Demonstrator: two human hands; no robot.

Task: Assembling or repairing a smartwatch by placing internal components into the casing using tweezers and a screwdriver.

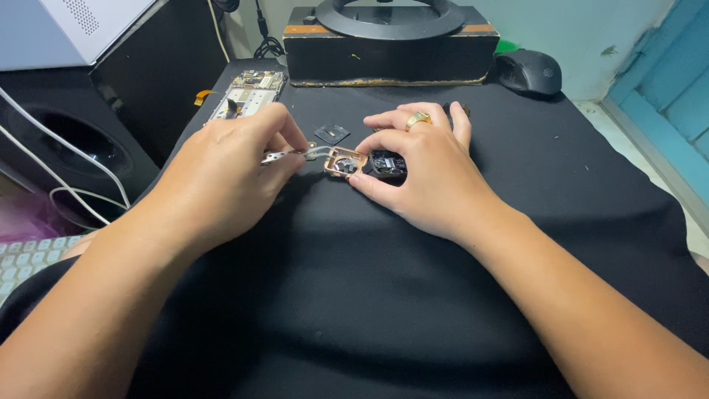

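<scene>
1. A small rose-gold watch case (344, 162) is being steadied near the middle of the black cloth (354, 295) by the right hand (425, 174), whose thumb and fingers are closed around the case and the dark inner module (386, 164) touching it at 3 o'clock.
2. Metal tweezers (295, 154) are being pinched shut between the thumb and fingers of the left hand (229, 166), with the tips being brought in to the case from 9 o'clock.
3. The case is lying opened, its insides exposed, so the opening-up is being judged as done; work inside the case is being judged as under way, and reassembly as not yet done.
4. A small dark square part (331, 134) is lying apart at 12 o'clock of the case, untouched.
5. An opened phone board (247, 92) is lying at 11 o'clock, near the cloth's edge.
6. A black monitor base (391, 41) is being seen at 12 o'clock, with a dark mouse (529, 72) just beside it at 1 o'clock.
7. A black speaker (70, 144), white cables (81, 159) and a pale keyboard (26, 258) are being seen at 9 o'clock; a blue painted wall (676, 81) is showing at 2 o'clock.
</scene>
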